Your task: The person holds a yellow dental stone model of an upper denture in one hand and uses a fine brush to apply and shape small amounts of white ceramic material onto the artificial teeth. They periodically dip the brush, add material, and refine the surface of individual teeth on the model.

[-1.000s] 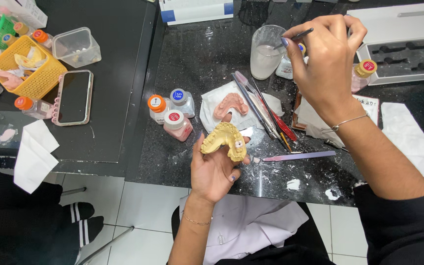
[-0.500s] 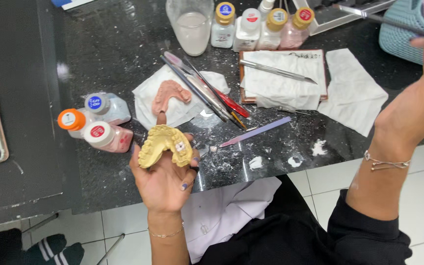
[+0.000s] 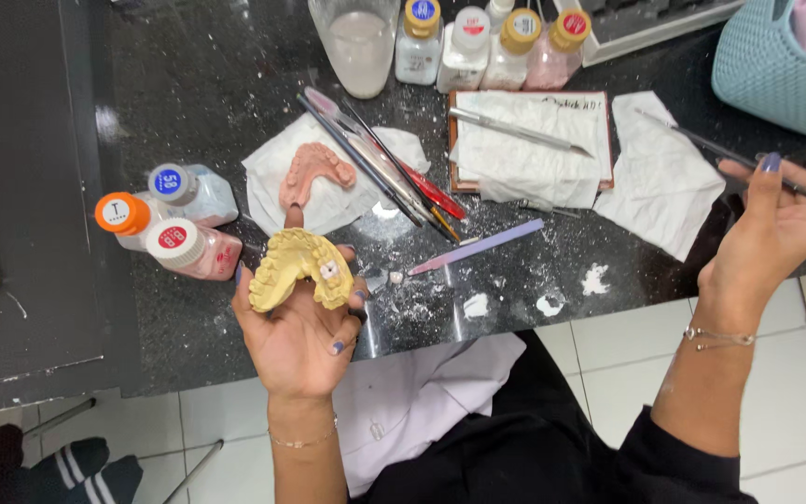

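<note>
Black speckled worktop (image 3: 216, 84) dusted with white powder, my left hand (image 3: 296, 331) cradling a yellow dental cast (image 3: 298, 269) palm-up, my right hand (image 3: 765, 233) pinching a thin brush (image 3: 701, 145) over tissue (image 3: 660, 182).

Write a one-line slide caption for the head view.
Left hand cradles a yellow dental cast while the right hand holds a thin brush over the black countertop.

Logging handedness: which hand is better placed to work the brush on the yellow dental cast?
Right, probably. The right hand already grips the thin brush, off to the side, while the left hand cradles the yellow dental cast in its palm.
</note>
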{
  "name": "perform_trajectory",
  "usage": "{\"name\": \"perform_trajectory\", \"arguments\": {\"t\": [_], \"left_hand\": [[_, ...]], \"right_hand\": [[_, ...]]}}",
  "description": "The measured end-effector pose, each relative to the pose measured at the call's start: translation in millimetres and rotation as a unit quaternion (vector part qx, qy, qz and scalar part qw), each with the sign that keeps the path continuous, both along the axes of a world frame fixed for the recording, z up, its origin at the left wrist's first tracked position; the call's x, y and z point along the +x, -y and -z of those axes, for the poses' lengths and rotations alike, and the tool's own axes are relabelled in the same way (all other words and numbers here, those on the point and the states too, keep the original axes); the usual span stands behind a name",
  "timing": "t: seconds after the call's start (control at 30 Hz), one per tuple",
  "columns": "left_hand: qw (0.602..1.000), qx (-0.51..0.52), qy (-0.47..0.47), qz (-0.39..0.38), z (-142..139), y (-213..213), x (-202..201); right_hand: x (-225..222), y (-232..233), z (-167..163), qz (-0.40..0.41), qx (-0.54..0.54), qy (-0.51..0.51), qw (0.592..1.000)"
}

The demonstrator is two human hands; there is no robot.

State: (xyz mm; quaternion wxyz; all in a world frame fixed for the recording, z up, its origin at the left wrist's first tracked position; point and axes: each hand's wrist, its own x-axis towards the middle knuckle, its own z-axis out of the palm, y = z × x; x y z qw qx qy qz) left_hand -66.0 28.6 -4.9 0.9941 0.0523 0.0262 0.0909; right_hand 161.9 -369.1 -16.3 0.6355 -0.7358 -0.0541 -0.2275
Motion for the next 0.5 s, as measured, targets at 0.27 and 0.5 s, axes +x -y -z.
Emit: {"name": "perform_trajectory", "arguments": {"t": [0.27, 0.5], "left_hand": [[1.0, 0.005, 0.014, 0.009, 1, -1, -4], [1.0, 0.021, -0.007, 0.015, -1, -2, -6]], "right_hand": [[-22, -12, -23, 0.032, -0.012, -0.032, 0.999], [-35, -24, -36, 0.019, 0.007, -0.037, 0.999]]}}
